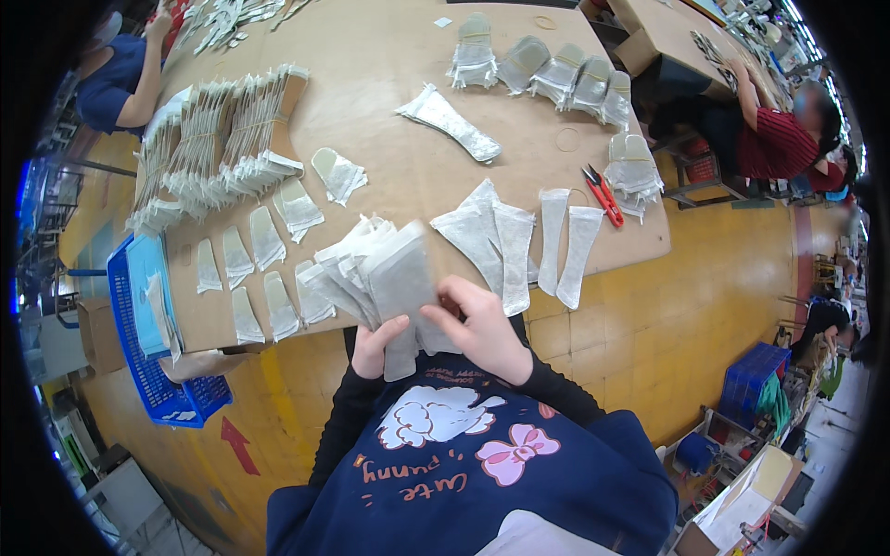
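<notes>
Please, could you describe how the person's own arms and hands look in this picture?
The left hand and right hand are bare, without gloves. The sleeves are long and black and end near the wrists; I see no print or marking on them.

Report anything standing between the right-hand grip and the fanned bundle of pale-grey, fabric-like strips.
Nothing visible does: the right-hand grip is already at the right edge of the bundle. The left-hand grip holds its lower left side.

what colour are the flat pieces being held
The flat pieces are pale grey, close to off-white; they show in the head view.
</notes>
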`<state>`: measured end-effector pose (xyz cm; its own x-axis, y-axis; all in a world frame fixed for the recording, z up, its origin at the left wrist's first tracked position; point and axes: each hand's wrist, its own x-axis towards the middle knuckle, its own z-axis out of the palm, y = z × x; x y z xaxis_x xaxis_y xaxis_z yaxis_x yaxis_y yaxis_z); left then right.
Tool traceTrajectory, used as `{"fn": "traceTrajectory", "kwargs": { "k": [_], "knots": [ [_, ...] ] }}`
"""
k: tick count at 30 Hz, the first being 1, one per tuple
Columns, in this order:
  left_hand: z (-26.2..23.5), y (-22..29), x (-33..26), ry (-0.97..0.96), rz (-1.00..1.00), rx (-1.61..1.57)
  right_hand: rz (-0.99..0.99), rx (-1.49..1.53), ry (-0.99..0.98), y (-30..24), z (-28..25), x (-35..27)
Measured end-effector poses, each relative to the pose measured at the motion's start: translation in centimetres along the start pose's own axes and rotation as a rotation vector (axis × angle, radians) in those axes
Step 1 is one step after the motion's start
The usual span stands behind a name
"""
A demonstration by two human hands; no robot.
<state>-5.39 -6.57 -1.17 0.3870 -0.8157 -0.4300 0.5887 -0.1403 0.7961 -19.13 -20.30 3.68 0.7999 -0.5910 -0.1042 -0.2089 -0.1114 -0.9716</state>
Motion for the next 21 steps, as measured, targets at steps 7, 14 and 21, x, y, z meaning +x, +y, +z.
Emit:
{"fn": "traceTrajectory", "kwargs": {
  "k": [7, 14, 21],
  "knots": [
    [1.6, 0.9, -0.4, -0.023, -0.058, -0.441, 0.121, 0.409, 0.024, 0.2, -1.3, -0.2],
    [1.4, 1.6, -0.3, -0.084, -0.084, -0.362, 0.064, 0.414, 0.047, -0.1, -0.4, -0.6],
    [2.1, 1.8, 0.1, 0.057, 0.071, -0.263, 0.025, 0.736, 0.176, -0.5, -0.9, -1.1]
  ]
}}
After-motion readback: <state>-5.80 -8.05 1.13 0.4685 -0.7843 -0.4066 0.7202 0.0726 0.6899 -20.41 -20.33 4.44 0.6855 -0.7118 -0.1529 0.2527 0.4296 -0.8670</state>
